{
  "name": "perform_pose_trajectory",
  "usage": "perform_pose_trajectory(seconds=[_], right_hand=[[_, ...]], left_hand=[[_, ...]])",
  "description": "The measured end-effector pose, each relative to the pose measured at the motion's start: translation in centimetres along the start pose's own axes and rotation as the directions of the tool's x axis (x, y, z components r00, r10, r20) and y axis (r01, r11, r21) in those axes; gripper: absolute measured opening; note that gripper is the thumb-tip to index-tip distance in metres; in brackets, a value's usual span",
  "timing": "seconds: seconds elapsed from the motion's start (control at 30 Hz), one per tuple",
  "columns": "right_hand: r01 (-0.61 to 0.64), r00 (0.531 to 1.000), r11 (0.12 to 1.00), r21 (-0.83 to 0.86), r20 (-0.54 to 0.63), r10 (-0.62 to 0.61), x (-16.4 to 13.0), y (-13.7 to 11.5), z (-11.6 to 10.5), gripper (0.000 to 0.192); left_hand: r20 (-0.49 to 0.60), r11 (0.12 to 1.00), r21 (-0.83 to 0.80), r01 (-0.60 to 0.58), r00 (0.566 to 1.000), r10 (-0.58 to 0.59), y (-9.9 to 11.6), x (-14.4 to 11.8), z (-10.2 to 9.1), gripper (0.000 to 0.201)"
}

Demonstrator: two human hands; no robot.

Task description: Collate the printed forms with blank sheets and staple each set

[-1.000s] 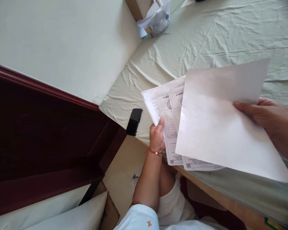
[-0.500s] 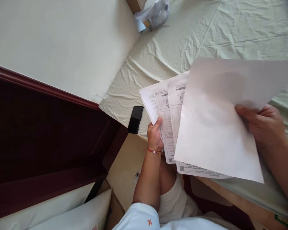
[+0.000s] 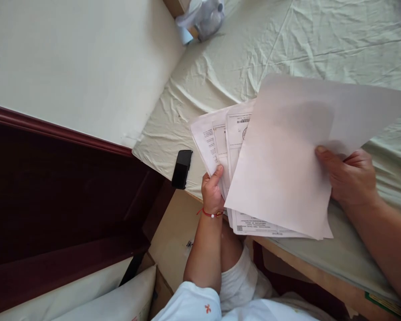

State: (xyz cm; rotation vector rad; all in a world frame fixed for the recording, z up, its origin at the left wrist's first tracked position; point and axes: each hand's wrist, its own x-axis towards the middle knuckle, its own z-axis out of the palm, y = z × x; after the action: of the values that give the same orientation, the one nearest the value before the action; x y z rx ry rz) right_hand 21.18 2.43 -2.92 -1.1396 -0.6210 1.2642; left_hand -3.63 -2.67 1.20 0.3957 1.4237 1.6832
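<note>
My left hand (image 3: 213, 191), with a red bracelet at the wrist, grips the left edge of a fanned stack of printed papers (image 3: 232, 147) held above the near edge of a bed. My right hand (image 3: 347, 178) holds a blank white sheet (image 3: 287, 156) by its right side, thumb on top. That sheet lies over the printed papers and covers most of them.
A black phone (image 3: 182, 169) lies on the corner of the pale green bedsheet (image 3: 287, 44), left of my left hand. A plastic bag with items (image 3: 203, 18) sits at the far edge by the cream wall. Dark red wooden trim (image 3: 60, 187) runs along the left.
My right hand has brought the blank sheet leftward and lower over the printed stack. The left hand has kept its grip, and the papers now overlap more closely.
</note>
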Motion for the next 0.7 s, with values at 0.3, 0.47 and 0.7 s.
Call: perform_pose_trajectory(seconds=[0.3,0.47,0.7], right_hand=[[-0.116,0.98,0.992,-0.054,0.159,0.123,0.0,-0.2,-0.7,0.038],[-0.116,0.988,0.989,-0.091,0.092,0.124,-0.4,-0.6,-0.4,0.039],[0.051,0.999,0.997,-0.065,0.014,-0.05,-0.5,0.0,-0.1,0.026]], left_hand=[[0.121,1.0,0.022,0.008,0.993,-0.011,-0.3,-0.1,-0.4,0.043],[0.048,0.998,0.022,-0.065,0.997,0.064,-0.2,-0.1,-0.3,0.046],[-0.037,1.0,0.017,0.021,0.999,-0.021,0.0,-0.3,-0.3,0.041]])
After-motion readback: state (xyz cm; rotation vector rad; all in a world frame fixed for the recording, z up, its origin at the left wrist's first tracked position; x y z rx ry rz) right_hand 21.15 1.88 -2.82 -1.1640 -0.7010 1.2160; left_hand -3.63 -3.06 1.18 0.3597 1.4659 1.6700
